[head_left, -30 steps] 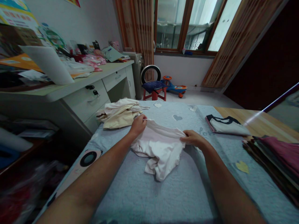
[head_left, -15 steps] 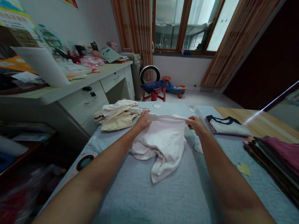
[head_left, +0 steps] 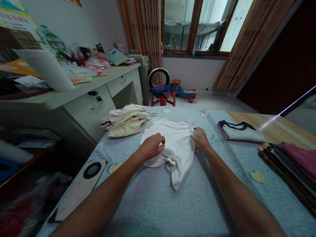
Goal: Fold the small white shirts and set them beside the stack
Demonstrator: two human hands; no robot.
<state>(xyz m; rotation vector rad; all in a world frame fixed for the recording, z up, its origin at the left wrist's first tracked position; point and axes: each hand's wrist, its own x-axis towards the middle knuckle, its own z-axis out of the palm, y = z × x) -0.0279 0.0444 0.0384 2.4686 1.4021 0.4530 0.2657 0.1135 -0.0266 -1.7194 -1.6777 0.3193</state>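
Note:
A crumpled white shirt [head_left: 176, 135] lies on the blue bedding, its narrow lower part trailing toward me. My left hand [head_left: 153, 145] is over the shirt's left side, fingers loosely curved and a gap showing between thumb and forefinger; nothing is seen in it. At the shirt's upper right edge, my right hand [head_left: 200, 139] pinches the fabric between thumb and fingers. A pile of cream and beige clothes [head_left: 127, 121] lies just beyond my left hand.
A folded white shirt with dark trim [head_left: 240, 131] and a stack of folded dark and maroon clothes [head_left: 293, 161] lie on the right. A pink phone-like object [head_left: 79, 194] rests at the bed's left edge. A cluttered desk [head_left: 98, 85] stands left; a red stool [head_left: 163, 98] is beyond.
The white shirt's top edge, held taut between both hands before, now lies flat. My left hand has let go and come nearer me; my right hand has moved slightly down and left.

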